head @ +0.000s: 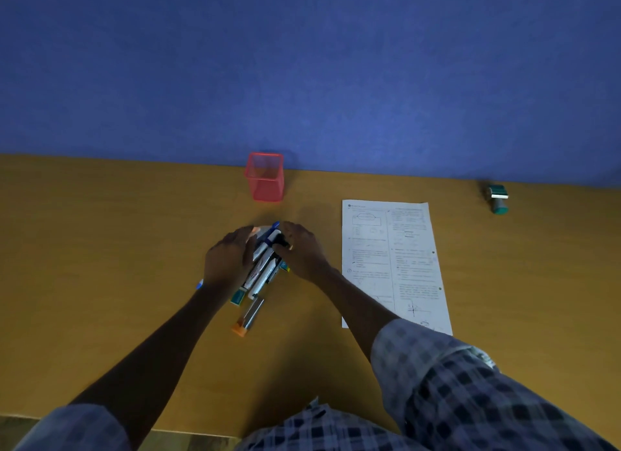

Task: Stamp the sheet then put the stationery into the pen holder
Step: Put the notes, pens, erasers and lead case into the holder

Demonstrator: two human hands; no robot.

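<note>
A bundle of markers and pens [263, 265] lies on the wooden table, squeezed between both my hands. My left hand [228, 259] presses its left side and my right hand [302, 249] closes on its right side and top. A stapler-like piece with an orange end [249, 316] sticks out below the bundle. The red mesh pen holder [264, 176] stands upright just beyond, against the blue wall. A printed sheet [393, 265] lies flat to the right. A green stamp [498, 198] lies on its side at the far right.
The blue wall [302, 64] bounds the table's far edge. The near table edge [188, 432] runs along the bottom by my checked shirt. A small blue object [200, 285] peeks out beside my left wrist.
</note>
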